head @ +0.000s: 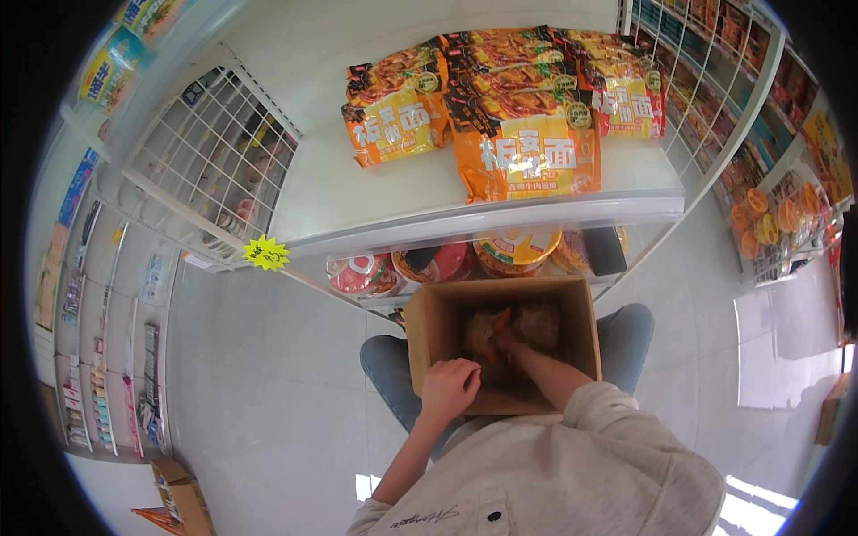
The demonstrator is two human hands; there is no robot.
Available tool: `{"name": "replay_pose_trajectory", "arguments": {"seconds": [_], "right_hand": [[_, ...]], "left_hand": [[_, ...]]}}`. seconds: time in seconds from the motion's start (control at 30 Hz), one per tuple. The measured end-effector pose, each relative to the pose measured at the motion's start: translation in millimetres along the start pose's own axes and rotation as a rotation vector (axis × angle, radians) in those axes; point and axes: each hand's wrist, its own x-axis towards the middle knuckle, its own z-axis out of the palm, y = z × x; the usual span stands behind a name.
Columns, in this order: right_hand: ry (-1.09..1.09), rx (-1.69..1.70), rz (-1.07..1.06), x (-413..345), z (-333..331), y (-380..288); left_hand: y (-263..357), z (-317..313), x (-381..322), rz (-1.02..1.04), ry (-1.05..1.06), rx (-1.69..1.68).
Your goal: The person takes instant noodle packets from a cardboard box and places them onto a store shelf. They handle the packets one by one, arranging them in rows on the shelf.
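An open cardboard box [419, 338] stands between my knees, up against the shelf front. My right hand [507, 340] reaches deep inside it, at the orange edge of a plastic-wrapped packet [481, 329]. Shadow and blur hide whether the fingers grip it. Another packet [538, 325] lies to the right in the box. Over the box's near left corner is my left hand [450, 388], fingers curled, nothing visible in them. On the white shelf [322, 191] above, orange instant noodle packets stand in three rows: left [395, 127], middle [526, 157] and right [629, 100].
Instant noodle bowls [515, 251] fill the shelf below. White wire grids [208, 161] flank the shelf, with a yellow star-shaped price tag [266, 253] at its left corner. Stocked racks [100, 335] line the left side. Another cardboard box [184, 499] sits at the lower left.
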Motion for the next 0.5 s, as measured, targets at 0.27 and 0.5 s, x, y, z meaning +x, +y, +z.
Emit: {"name": "replay_pose_trajectory", "arguments": {"seconds": [0.27, 0.5], "right_hand": [[-0.421, -0.678, -0.249, -54, -111, -112], [-0.271, -0.361, -0.397, -177, -236, -161]], "left_hand": [[-1, -3, 3, -0.015, 0.046, -0.081], [13, -23, 12, -0.284, 0.444, -0.378]]}}
